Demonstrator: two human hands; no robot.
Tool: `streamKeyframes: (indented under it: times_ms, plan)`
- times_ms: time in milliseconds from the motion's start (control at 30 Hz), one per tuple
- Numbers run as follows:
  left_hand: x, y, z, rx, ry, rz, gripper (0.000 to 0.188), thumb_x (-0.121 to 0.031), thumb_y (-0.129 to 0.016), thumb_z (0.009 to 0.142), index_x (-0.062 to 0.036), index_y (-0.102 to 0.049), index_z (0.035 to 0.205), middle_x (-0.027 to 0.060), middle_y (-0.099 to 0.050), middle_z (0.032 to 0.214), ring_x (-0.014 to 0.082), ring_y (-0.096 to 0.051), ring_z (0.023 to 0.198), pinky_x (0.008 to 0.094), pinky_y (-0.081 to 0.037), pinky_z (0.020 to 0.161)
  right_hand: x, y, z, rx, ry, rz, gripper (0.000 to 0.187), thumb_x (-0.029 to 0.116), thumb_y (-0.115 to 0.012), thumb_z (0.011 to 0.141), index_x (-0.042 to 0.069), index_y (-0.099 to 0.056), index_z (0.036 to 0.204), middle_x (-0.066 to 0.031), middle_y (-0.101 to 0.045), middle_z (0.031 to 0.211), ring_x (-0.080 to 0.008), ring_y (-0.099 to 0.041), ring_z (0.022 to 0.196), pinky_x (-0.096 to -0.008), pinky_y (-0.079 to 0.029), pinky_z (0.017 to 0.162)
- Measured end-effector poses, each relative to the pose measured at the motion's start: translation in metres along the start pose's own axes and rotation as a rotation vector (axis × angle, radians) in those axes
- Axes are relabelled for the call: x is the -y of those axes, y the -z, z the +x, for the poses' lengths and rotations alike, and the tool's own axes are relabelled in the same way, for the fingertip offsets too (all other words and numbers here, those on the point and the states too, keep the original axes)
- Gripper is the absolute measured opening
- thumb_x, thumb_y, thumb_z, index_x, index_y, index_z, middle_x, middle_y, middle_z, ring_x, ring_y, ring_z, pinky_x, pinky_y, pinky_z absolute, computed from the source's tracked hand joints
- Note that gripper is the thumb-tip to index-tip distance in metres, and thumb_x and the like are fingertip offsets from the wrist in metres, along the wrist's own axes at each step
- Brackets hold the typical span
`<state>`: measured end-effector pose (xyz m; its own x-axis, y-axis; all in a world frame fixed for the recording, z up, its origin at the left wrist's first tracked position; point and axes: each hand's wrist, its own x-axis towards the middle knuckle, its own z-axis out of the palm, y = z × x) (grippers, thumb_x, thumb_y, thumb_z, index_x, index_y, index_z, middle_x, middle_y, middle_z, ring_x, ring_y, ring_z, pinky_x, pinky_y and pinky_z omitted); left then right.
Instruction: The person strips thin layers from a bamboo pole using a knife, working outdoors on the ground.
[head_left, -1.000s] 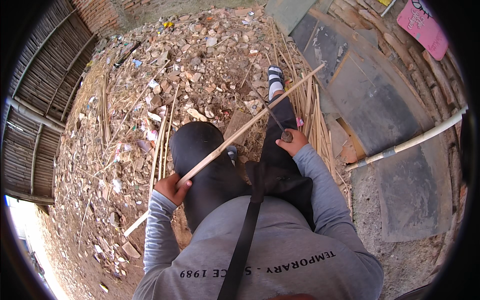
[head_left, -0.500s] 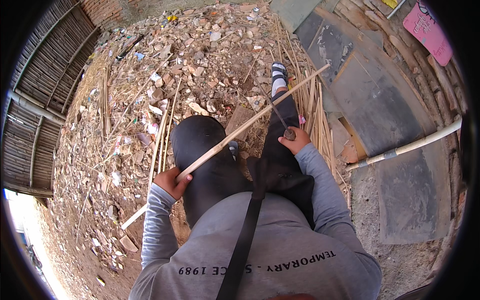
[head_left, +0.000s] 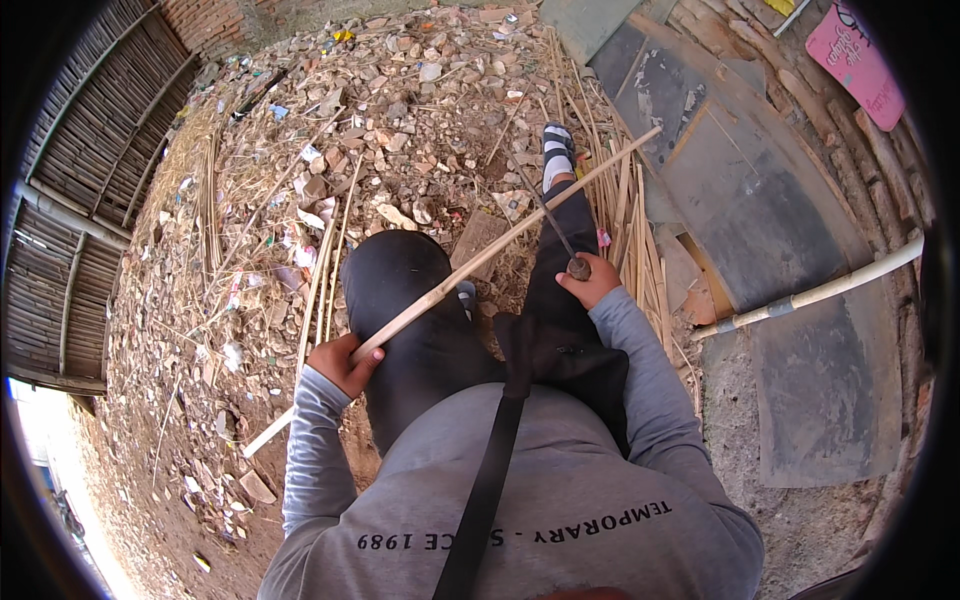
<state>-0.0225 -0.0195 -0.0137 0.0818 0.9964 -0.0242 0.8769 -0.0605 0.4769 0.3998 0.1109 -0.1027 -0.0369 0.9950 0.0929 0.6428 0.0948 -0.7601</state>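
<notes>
Rubble ground [head_left: 400,130] fills the upper left. At centre I see a bamboo strip [head_left: 480,263], left grip [head_left: 343,367] closed around it; right grip [head_left: 592,280] wraps a wooden-handled knife [head_left: 578,268]. Should the strip roll, the knife could slip toward the outstretched leg [head_left: 545,290].

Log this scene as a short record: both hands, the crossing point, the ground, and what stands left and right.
Left hand: grips pale stick
Right hand: holds long-bladed tool by its handle
Stick position: slants across left leg
Crossing: blade crosses stick in view; contact unclear
Ground: stony, littered
Left side: slatted wall
Right side: dark boards, pale pole
</notes>
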Motion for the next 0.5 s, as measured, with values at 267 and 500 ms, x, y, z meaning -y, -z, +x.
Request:
streamKeyframes:
  times_ms: [267, 500]
  plan:
    - [0.0014, 0.0005, 0.0007, 0.012, 0.012, -0.023, 0.049, -0.049, -0.067, 0.083, -0.0022, -0.057, 0.071, 0.0173, -0.055, 0.057, 0.0371, -0.060, 0.057, 0.0424, -0.046, 0.054, 0.0023, -0.0005, -0.0034, -0.028, 0.002, -0.013, 0.048, 0.033, -0.080, 0.070, 0.001, -0.065, 0.102, -0.0179, -0.067, 0.088, -0.0340, -0.065, 0.085, -0.0380, -0.051, 0.078]
    - [0.0022, 0.0005, 0.0012, 0.008, -0.001, -0.024, 0.049, -0.049, -0.067, 0.083, -0.0024, -0.057, 0.071, 0.0171, -0.055, 0.057, 0.0363, -0.059, 0.057, 0.0418, -0.046, 0.054, -0.0009, -0.0012, -0.0044, -0.008, -0.012, 0.008, 0.049, 0.033, -0.079, 0.071, 0.000, -0.064, 0.103, -0.0176, -0.067, 0.090, -0.0339, -0.065, 0.088, -0.0380, -0.051, 0.080]
